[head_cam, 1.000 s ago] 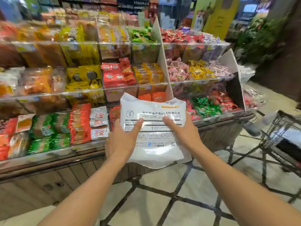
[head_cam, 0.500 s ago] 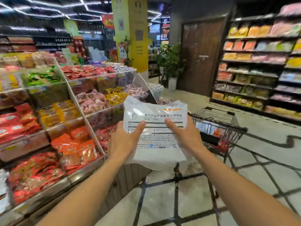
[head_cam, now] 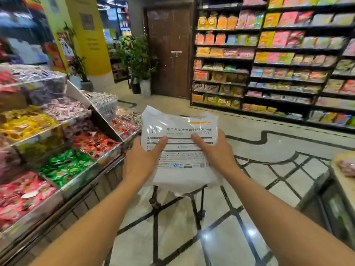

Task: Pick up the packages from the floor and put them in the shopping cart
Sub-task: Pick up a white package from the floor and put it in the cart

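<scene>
1. Head view, far left: the tiered snack display (head_cam: 57, 143) runs close along the left forearm. If the arms swing wide on the way to the cart, I judge an elbow could brush its front edge and knock loose sweets out.

2. Left hand (head_cam: 142, 160): it grips the left edge of the white package (head_cam: 182, 135), thumb laid flat across the printed front, the other fingers curled behind and out of sight. The hand is closed on the package, not pinching hard. The film looks slick and glossy, so a loosened thumb could let that side slide.

3. Package itself: it is held up in mid-air at chest height, between both hands, well clear of the floor (head_cam: 240, 237). Its lower part sags below the grip, so the soft contents could shift and tip it when one hand lets go.

4. Shopping cart (head_cam: 199, 200): only dark legs and wheels show beneath the package; the basket is hidden behind it. Releasing blind risks missing the basket or catching its rim.

5. Right hand (head_cam: 213, 154): it mirrors the left, thumb on the front, fingers wrapped behind, closed on the right edge. Uneven release between the hands would twist the package.

6. Far right: a low stand (head_cam: 343, 181) sits near the right arm, another thing to clip.
</scene>
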A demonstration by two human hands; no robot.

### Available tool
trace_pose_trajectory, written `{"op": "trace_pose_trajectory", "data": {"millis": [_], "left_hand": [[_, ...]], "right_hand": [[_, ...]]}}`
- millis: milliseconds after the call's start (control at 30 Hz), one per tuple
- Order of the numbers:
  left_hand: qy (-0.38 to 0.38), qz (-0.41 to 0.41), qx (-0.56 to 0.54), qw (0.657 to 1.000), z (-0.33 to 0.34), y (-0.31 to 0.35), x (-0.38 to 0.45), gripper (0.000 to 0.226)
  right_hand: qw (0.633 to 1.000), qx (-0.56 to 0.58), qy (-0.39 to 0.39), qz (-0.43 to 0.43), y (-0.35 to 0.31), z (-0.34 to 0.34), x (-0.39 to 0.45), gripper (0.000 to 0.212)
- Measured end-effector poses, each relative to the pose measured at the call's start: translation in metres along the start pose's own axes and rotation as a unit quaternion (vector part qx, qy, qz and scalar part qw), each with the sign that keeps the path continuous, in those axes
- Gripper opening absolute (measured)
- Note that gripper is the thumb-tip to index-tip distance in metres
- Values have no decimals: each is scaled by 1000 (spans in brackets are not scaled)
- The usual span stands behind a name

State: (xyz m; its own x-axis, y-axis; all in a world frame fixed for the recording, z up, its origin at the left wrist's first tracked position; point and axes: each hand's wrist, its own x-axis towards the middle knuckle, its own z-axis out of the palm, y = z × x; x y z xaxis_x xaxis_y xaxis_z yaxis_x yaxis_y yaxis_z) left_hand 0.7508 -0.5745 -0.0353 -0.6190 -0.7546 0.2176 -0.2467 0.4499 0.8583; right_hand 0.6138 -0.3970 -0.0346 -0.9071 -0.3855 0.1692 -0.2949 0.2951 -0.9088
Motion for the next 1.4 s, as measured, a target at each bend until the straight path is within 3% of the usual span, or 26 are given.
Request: {"op": "trace_pose_trajectory", "data": {"millis": [167, 300, 700, 833, 933, 1167, 1300, 1400], "left_hand": [[-61, 11, -29, 998, 93, 13, 65, 86], [-81, 19, -58, 995, 162, 23, 126, 83], [-141, 7, -55, 988, 317, 57, 297, 95], [-135, -7, -44, 990, 369, 60, 334, 91], [-130, -25, -29, 991, 415, 58, 365, 99], [-75, -59, 32, 995, 516, 72, 440, 83], [-36, -109, 8, 993, 557, 71, 471, 80], [-2, -148, -6, 989, 572, 63, 481, 72]], "right_hand": [[999, -23, 37, 32, 39, -41, 78, 77], [996, -40, 68, 40, 63, -59, 154, 92], [989, -60, 113, 79, 126, -91, 353, 101], [990, -60, 98, 79, 158, -99, 415, 97], [991, -51, 86, 86, 187, -107, 464, 100], [994, -44, 22, 92, 249, -129, 596, 88], [994, -74, -26, 70, 265, -134, 667, 95], [993, -85, -67, 52, 275, -124, 702, 88]]}}
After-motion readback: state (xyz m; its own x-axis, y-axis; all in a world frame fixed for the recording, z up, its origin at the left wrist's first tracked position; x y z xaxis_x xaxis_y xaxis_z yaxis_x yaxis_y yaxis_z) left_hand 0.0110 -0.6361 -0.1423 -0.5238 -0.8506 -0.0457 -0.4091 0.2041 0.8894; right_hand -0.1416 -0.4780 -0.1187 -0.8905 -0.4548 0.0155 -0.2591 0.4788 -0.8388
